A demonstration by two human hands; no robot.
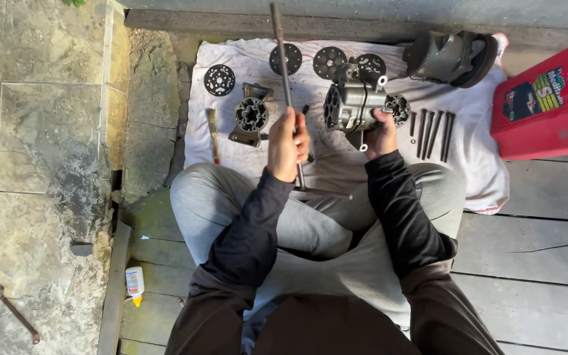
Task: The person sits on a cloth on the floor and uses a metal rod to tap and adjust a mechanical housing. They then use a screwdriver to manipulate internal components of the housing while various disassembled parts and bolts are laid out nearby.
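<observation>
While the person sits cross-legged at the cloth [244, 141], the parts stand as follows.

Left hand [288, 146]: fingers wrapped tight round a long rod [284, 72], held nearly upright, its upper end over the far edge of the cloth.
Right hand [382, 135]: fingers curled under and about the near end of the pump body [353, 102], thumb on top; body lifted a little, its bored face turned toward the rod.
Rod tip: the lower end passes behind the left hand; its form cannot be told, perhaps a T-handled driver.
Laid out: three discs [329, 61] along the far edge, a fourth disc [219, 79] to the left, an end housing [251, 115] just beside the rod, a brush [213, 135], five long bolts [432, 131] to the right.
Beyond: dark pulley [451, 58], red can [550, 98].
Handling, as a judgement: keep the body braced firmly and the rod square to the bore, so it does not slip; keep the bolts in their row.
</observation>
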